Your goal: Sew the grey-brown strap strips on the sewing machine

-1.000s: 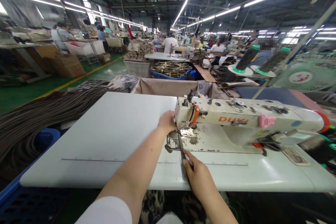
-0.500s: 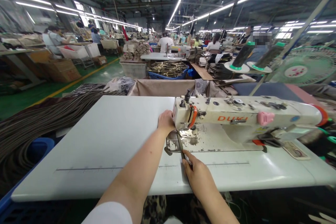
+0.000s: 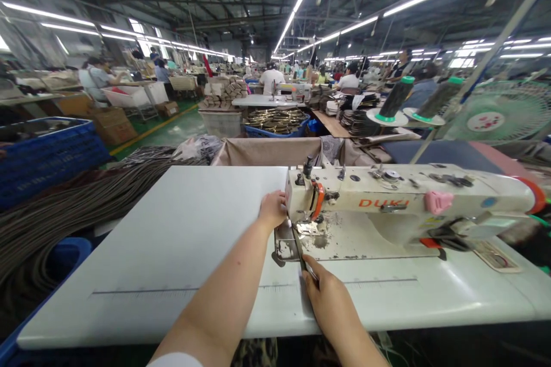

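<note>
A white sewing machine (image 3: 383, 198) stands on the table, and a narrow dark strap (image 3: 298, 245) runs from beneath its needle area toward me. My right hand (image 3: 329, 292) is closed on the near end of this strap, in front of the machine bed. Something slim and silvery, too small to name, shows between those fingers. At the left side of the machine head is my left hand (image 3: 272, 210), its fingers curled in beside the needle area. The fingertips are partly hidden there, so what they pinch does not show.
The white tabletop (image 3: 172, 241) carries a printed ruler line. Long dark straps (image 3: 107, 195) lie heaped at the left, near a blue crate (image 3: 47, 157). Thread cones (image 3: 394, 100) and a green fan (image 3: 495, 117) stand at the right. A fabric-lined bin (image 3: 271, 152) is behind the table.
The camera view has tilted up slightly, and a blue crate has come into view at the left. Both hands keep nearly the same places at the machine; the strap still runs to the right hand.
</note>
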A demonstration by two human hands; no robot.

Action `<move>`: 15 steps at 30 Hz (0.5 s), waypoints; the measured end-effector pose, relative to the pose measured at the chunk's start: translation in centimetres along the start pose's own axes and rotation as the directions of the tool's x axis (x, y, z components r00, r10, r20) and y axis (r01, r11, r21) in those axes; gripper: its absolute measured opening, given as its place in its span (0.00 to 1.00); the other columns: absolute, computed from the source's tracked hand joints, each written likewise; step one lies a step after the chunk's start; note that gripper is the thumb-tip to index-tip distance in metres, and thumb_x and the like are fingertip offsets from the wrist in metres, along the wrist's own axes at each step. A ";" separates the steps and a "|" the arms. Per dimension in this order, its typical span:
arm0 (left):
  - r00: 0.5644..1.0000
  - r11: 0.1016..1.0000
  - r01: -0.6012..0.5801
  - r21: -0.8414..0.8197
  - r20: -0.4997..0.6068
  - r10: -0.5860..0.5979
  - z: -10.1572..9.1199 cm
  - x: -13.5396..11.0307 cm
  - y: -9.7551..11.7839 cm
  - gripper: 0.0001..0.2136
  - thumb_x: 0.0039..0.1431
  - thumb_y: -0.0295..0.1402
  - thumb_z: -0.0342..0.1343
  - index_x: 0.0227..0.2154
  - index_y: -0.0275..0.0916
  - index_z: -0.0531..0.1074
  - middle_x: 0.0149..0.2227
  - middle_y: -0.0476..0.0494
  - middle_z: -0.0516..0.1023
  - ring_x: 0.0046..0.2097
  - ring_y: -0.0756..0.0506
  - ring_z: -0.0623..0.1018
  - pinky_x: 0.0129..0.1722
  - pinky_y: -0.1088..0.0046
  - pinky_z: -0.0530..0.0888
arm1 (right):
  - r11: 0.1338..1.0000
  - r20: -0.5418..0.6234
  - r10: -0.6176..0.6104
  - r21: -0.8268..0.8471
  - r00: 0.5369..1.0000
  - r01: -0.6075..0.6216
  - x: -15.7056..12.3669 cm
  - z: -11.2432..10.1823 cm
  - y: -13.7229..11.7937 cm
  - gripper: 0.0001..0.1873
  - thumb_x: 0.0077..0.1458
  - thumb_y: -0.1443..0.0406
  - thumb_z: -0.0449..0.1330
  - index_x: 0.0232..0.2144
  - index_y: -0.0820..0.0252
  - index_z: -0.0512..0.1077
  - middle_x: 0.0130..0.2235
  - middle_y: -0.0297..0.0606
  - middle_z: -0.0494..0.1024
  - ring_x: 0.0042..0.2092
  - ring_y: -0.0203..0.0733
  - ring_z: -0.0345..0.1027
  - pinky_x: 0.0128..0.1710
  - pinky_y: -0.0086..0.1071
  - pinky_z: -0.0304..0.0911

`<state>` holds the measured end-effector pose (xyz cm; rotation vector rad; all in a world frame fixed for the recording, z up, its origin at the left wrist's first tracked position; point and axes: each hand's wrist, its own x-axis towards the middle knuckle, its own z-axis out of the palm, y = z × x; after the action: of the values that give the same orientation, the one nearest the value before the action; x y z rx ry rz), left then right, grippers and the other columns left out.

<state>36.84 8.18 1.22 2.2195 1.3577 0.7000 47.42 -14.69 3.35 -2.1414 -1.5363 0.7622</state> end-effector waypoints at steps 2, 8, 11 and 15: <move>0.999 0.998 -0.021 -0.053 -0.027 0.019 0.1 0.1 -0.1 0.11 0.51 0.24 0.63 0.37 0.43 0.82 0.46 0.43 0.84 0.54 0.37 0.77 0.59 0.59 0.66 | 1.000 -0.004 -0.005 0.006 1.000 0.005 0.2 0.2 0.3 0.26 0.66 0.63 0.49 0.63 0.58 0.70 0.48 0.46 0.84 0.51 0.54 0.78 0.50 0.39 0.68; 0.991 0.963 -0.005 -0.271 -0.132 -0.032 0.6 0.2 -0.8 0.06 0.50 0.24 0.62 0.31 0.39 0.81 0.44 0.41 0.82 0.48 0.42 0.78 0.53 0.66 0.71 | 0.979 -0.151 -0.165 0.092 0.975 0.180 0.8 0.8 1.3 0.26 0.64 0.60 0.49 0.59 0.64 0.73 0.51 0.50 0.80 0.53 0.50 0.75 0.55 0.37 0.67; 0.973 0.920 0.043 -0.390 -0.194 -0.128 0.6 0.3 -1.2 0.02 0.52 0.27 0.61 0.26 0.37 0.78 0.44 0.40 0.81 0.47 0.43 0.78 0.51 0.67 0.71 | 0.962 -0.263 -0.216 0.105 0.940 0.251 0.9 1.3 2.1 0.24 0.63 0.57 0.51 0.55 0.61 0.74 0.45 0.47 0.79 0.45 0.48 0.76 0.49 0.38 0.70; 0.938 0.826 0.105 -0.554 -0.221 -0.268 0.3 -0.4 -1.3 0.10 0.55 0.35 0.60 0.21 0.38 0.72 0.31 0.46 0.78 0.39 0.44 0.77 0.44 0.68 0.73 | 0.925 -0.395 -0.277 0.138 0.876 0.355 1.2 1.8 2.7 0.22 0.62 0.55 0.54 0.52 0.59 0.75 0.45 0.47 0.77 0.47 0.48 0.75 0.50 0.39 0.70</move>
<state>36.05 8.35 0.12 1.5560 1.2866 1.2007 48.56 -14.39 0.06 -1.6995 -1.4779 0.3597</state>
